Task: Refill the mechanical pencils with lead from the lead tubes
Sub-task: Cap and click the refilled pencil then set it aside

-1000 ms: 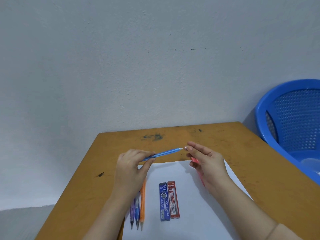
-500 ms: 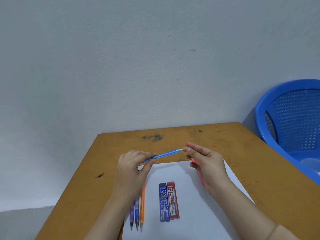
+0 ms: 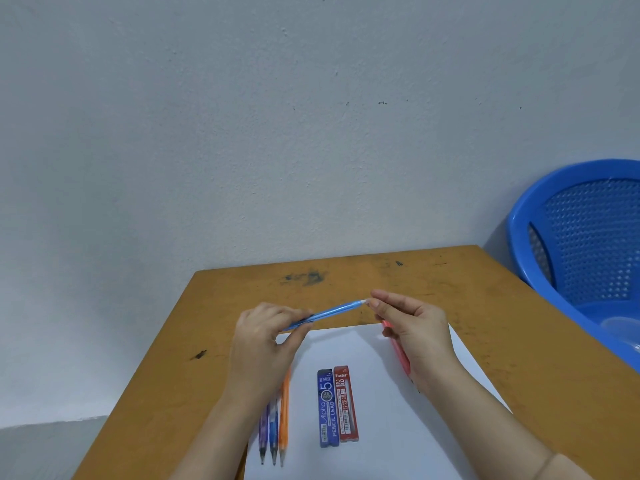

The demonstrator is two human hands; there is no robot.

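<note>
My left hand (image 3: 263, 344) grips the tip end of a light blue mechanical pencil (image 3: 332, 311) held above the table. My right hand (image 3: 414, 332) pinches the pencil's white cap end with thumb and forefinger. On the white paper (image 3: 377, 403) lie a blue lead tube (image 3: 327, 408) and a red lead tube (image 3: 346, 405), side by side. An orange pencil (image 3: 284, 420), a blue pencil (image 3: 273, 434) and a purple pencil (image 3: 264, 431) lie left of the tubes, partly hidden by my left wrist. A pink pencil (image 3: 398, 351) lies under my right hand.
The brown wooden table (image 3: 485, 323) stands against a grey wall. A blue plastic basket (image 3: 581, 258) sits beyond the table's right edge.
Both hands and the light blue pencil stay almost where they were; my right fingertips have closed in on the pencil's cap end.
</note>
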